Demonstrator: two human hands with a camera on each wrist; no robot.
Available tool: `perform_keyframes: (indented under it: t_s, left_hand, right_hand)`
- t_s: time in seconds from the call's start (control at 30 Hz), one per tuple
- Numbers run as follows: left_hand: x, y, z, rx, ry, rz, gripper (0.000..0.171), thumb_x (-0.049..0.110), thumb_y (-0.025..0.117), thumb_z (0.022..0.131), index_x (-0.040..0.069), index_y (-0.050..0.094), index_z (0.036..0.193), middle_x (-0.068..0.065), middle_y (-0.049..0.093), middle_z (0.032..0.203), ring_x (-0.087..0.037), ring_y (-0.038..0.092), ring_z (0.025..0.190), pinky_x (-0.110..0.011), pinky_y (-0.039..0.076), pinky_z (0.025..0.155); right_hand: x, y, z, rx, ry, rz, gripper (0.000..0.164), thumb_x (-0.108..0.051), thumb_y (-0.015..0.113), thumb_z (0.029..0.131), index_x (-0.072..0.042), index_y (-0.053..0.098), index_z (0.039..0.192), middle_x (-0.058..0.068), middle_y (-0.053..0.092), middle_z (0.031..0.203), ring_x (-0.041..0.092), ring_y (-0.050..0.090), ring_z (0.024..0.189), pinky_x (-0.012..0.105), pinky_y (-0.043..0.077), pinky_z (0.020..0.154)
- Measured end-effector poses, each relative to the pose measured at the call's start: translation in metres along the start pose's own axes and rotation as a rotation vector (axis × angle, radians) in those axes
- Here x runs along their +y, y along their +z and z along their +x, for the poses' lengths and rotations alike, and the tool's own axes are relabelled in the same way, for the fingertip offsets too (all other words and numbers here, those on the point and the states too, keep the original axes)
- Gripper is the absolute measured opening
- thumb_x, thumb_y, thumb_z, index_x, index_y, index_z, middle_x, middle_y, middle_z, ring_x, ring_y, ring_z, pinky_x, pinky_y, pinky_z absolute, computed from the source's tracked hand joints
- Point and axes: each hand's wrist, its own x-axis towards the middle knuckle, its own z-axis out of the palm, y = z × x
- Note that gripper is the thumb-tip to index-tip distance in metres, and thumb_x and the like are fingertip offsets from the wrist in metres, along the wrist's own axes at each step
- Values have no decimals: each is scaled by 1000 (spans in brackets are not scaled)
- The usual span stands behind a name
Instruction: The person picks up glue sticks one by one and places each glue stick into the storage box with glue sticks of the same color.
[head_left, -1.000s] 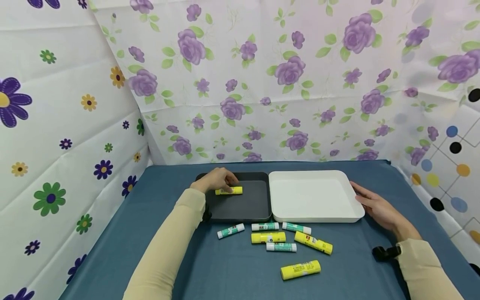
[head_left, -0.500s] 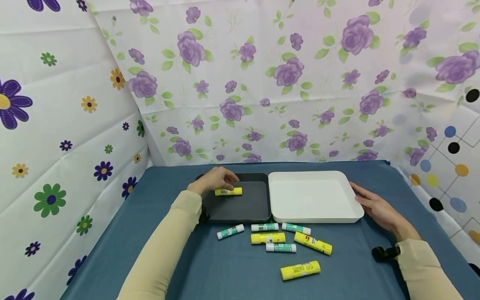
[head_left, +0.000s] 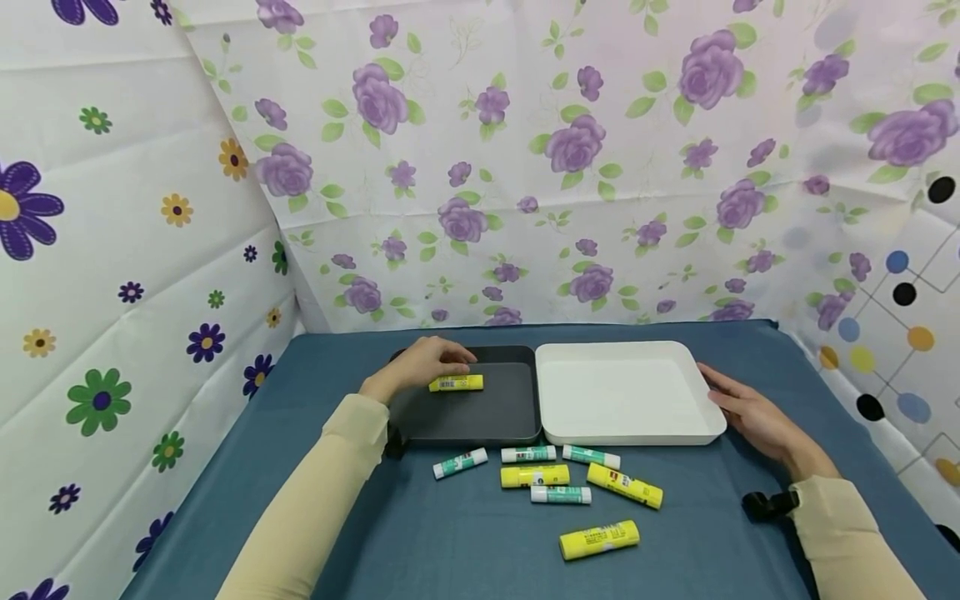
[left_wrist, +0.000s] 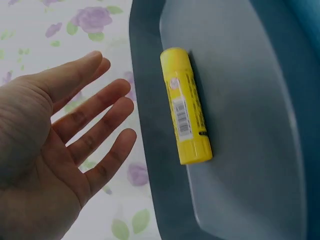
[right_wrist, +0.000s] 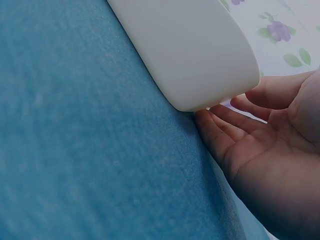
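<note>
A yellow glue stick [head_left: 456,382] lies on its side in the dark grey tray [head_left: 510,408]. My left hand [head_left: 424,365] hovers over that tray's left side, just behind the stick. In the left wrist view, the left hand [left_wrist: 75,125] is spread and holds nothing, with a gap between its fingertips and the glue stick [left_wrist: 185,107]. My right hand [head_left: 761,417] touches the right edge of the white tray [head_left: 630,396]. Seen from the right wrist, the fingers [right_wrist: 220,132] are fairly straight against the white tray's end [right_wrist: 200,55].
In front of the trays, several glue sticks lie scattered: yellow ones such as the nearest yellow glue stick [head_left: 599,540], and green-and-white ones like the left green glue stick [head_left: 460,463]. A blue cloth [head_left: 450,542] covers the table; a flowered sheet [head_left: 465,167] hangs behind.
My left hand has let go of the yellow glue stick in the dark tray and drawn slightly left, away from it. The right hand has stayed at the white tray.
</note>
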Motion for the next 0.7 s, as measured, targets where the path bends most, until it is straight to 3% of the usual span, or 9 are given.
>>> perform_keyframes:
  t_s: [0.43,0.7]
  left_hand:
    - [27,10,-39,99,25,-37,28,23,64,106,17,73,131,3,71,117,-15,66,105,-41,56,94]
    - [33,14,-62,91,68,-85,28,23,66,105,15,73,131,2,71,119,-16,66,104,-41,57,94]
  right_hand:
    - [2,0,0,-7,-14,14,74,-31,45,114,-14,-2,168,17,-13,173,41,-11,157,5,39,95]
    - [3,-1,1,-3,-7,10,77,-35,47,113,-14,-2,168,17,-12,173,42,-9,157,6,39,95]
